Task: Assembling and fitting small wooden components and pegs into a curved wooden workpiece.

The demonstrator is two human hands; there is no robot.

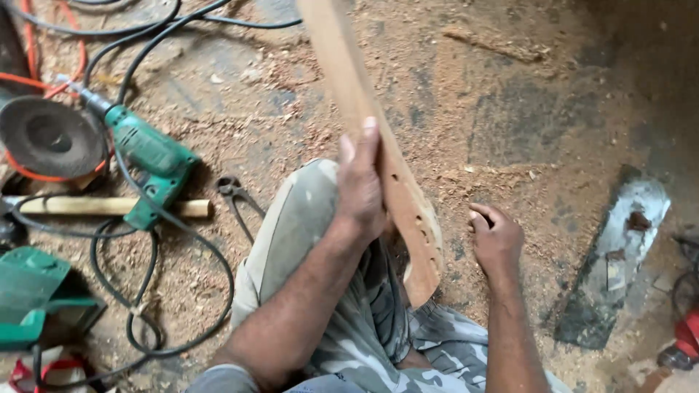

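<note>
A green electric drill [149, 156] lies on the sawdust-strewn floor [510, 109], its black cable [145, 291] looping around, beside a wooden-handled tool [109, 207] and dark pincers [233, 193]. Left of it sits a round grinding disc [47, 137] with orange cable [44, 51]; a flat grey slab [619, 255] lies far right

plank [364, 109]: top cut off | green tool [29, 306]: left edge cut

My arms: bare, no sleeves or gloves. My trousers [364, 342]: camouflage, pale grey-green with darker patches, dusty at the knee.
</note>
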